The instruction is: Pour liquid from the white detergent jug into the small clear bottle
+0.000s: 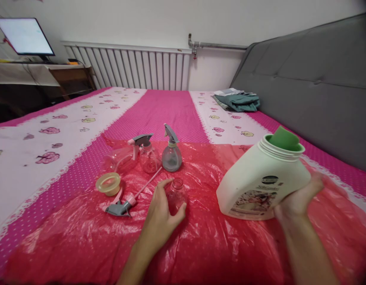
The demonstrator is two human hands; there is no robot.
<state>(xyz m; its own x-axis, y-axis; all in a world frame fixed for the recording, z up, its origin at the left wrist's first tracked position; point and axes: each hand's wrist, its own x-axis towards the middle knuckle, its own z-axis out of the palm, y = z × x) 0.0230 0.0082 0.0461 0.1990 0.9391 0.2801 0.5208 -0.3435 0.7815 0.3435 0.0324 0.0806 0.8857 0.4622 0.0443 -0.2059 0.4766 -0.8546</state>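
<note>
Left hand (168, 204): curled around an uncapped clear bottle (177, 194) that stands upright on the red plastic sheet (218, 253).
Right hand (296, 198): gripping the lower right side of a tilted cream jug (257, 182); a green insert (285, 138) sits in its mouth.
Loose spray head (122, 206): lying left of the left hand, pink tube outstretched.
Capped spray bottles: pinkish (149, 160) and grey (171, 159), upright beyond the uncapped bottle.
Yellowish tub (108, 184): just behind the spray head.

- sprayer heads (172, 133) (143, 139) (121, 208): 3;
- small bottles (177, 198) (172, 159) (149, 162): 3 at least;
- big jug (248, 190): 1;
- yellowish cup (110, 191): 1;
- hands (162, 209) (297, 196): 2;
- monitor (25, 35): 1;
- radiator (132, 67): 1
</note>
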